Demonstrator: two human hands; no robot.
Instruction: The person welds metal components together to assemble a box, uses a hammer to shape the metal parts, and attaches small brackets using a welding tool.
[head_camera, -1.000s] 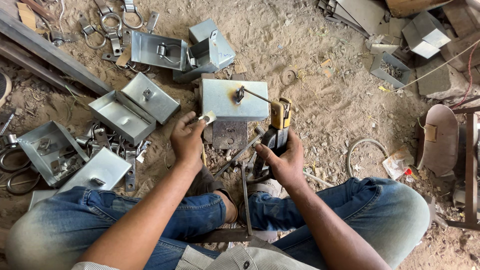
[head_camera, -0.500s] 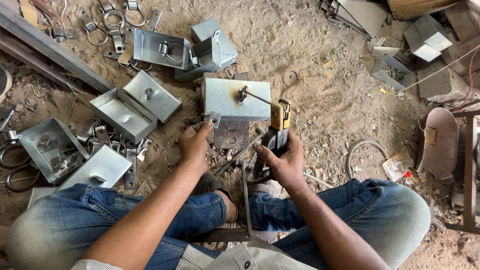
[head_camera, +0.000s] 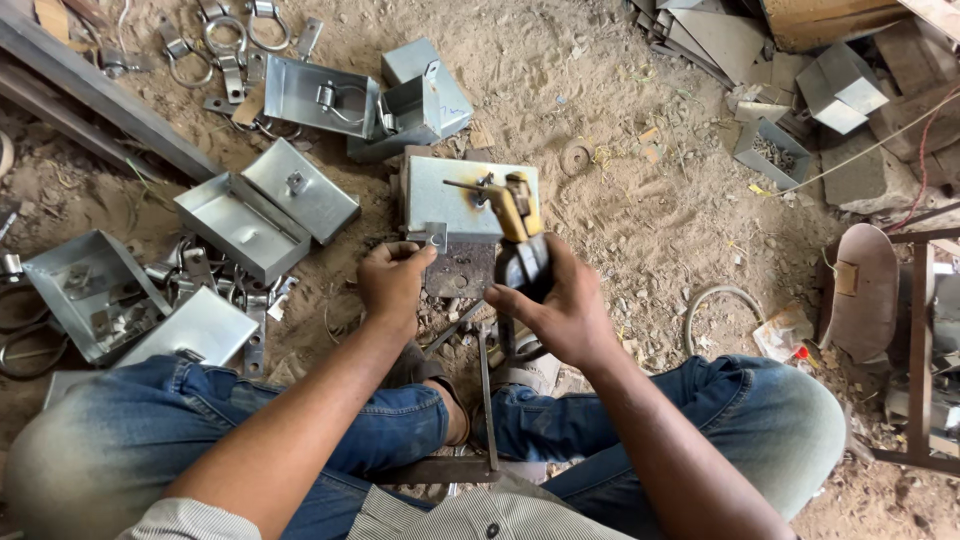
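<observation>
Sitting on the sandy ground in the head view, the person closes the left hand (head_camera: 392, 283) on a small metal bracket (head_camera: 436, 236), pinched at the fingertips and held against the near edge of a galvanised metal box (head_camera: 440, 195) lying just ahead of the knees. The right hand (head_camera: 565, 305) is clamped around a yellow-headed welding electrode holder (head_camera: 518, 215), whose thin rod (head_camera: 462, 186) reaches left over the box's scorched top. More open metal boxes (head_camera: 250, 215) lie scattered to the left.
</observation>
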